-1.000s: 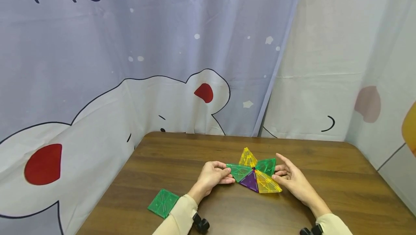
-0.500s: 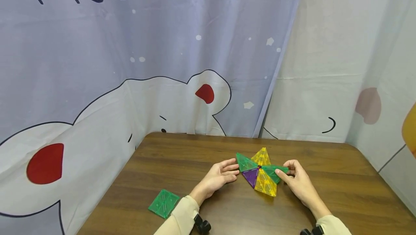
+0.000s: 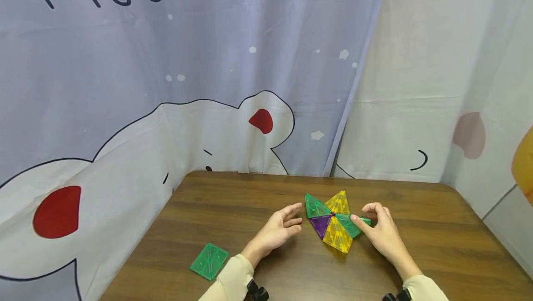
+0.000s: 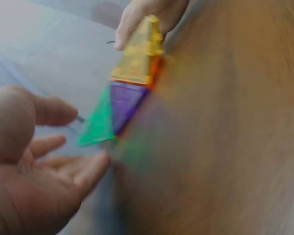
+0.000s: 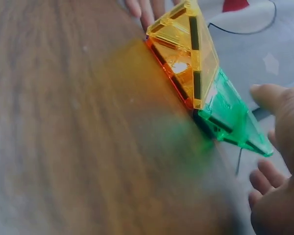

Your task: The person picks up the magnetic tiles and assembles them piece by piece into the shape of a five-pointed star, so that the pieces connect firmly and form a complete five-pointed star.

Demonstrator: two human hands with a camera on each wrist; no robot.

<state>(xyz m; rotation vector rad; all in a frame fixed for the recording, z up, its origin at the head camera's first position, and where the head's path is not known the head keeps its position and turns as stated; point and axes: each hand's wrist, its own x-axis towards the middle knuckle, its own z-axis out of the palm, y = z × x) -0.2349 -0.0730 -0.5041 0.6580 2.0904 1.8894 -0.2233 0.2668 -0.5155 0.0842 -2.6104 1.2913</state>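
Near the table's middle lies a star-shaped build of translucent magnetic tiles, meeting at one centre. In the head view it shows a yellow front point (image 3: 338,236), a purple triangle (image 3: 320,225), a green left point (image 3: 315,206), a green right point (image 3: 348,225) and a yellow back point (image 3: 339,202). My left hand (image 3: 275,232) is just left of the build, fingers spread, holding nothing. My right hand (image 3: 384,235) is at the green right point, thumb and fingers apart around it; the right wrist view shows a gap between the thumb and the green tile (image 5: 232,115).
A flat green square (image 3: 209,261) of tiles lies on the wooden table (image 3: 175,231), left of the left forearm. Behind the table's far edge hangs a printed curtain (image 3: 233,139). A black camera (image 3: 257,290) is strapped to the left wrist.
The star build has turned clockwise and shifted slightly right. My left hand has let go of its green tile. My right hand took hold of a green point, then loosened its fingers.
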